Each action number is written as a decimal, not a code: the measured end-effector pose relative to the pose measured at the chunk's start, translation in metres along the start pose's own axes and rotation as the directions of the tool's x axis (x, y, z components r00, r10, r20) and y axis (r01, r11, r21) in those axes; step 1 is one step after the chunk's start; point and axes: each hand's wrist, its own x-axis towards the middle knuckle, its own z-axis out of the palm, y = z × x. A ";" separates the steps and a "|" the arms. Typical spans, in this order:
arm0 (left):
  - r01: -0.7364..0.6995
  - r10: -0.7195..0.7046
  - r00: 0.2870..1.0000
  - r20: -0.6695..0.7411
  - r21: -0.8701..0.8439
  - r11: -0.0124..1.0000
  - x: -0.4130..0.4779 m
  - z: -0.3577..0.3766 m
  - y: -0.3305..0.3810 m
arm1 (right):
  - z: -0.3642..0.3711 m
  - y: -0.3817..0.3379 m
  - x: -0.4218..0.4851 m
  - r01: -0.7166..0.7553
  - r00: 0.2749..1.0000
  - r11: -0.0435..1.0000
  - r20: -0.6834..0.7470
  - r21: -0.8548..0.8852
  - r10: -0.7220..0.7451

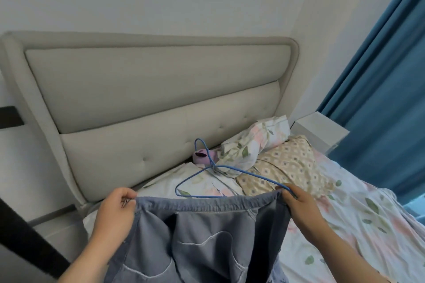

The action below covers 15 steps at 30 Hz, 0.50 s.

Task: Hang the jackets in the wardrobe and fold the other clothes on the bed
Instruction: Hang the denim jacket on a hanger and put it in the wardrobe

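As both your hands pinch the elastic waistband of a grey-blue pair of shorts (202,236), you hold the garment stretched flat in the air above the near side of the bed (358,220). Your left hand (115,211) grips the left corner of the waistband between thumb and curled fingers. Your right hand (301,207) is closed on the right corner and also clamps one end of a blue wire hanger (230,172), which juts out above the waistband with its hook pointing toward the headboard (147,99). White-stitched pocket outlines show on the fabric hanging below your hands. Beyond the hanger, a floral pillow lies flat on the floral sheet, a tan patterned pillow (285,167) rests beside it, and a rolled floral bundle (255,140) leans against the padded beige headboard. A small purple soft toy (203,156) sits at the headboard's base. Teal curtains (379,99) hang at the right.
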 end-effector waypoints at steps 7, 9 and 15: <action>-0.027 0.019 0.990 -0.139 -0.055 0.998 0.036 0.047 -0.024 | 0.043 0.045 0.082 -0.031 0.996 0.980 0.091 0.194 0.014; -0.020 0.012 0.984 -0.175 -0.042 0.999 0.053 0.070 -0.043 | 0.063 0.072 0.115 -0.096 0.987 0.947 0.154 0.307 0.050; -0.072 0.078 0.973 -0.217 0.037 0.997 0.101 0.138 -0.102 | 0.118 0.157 0.187 -0.278 0.936 0.834 0.329 0.477 0.124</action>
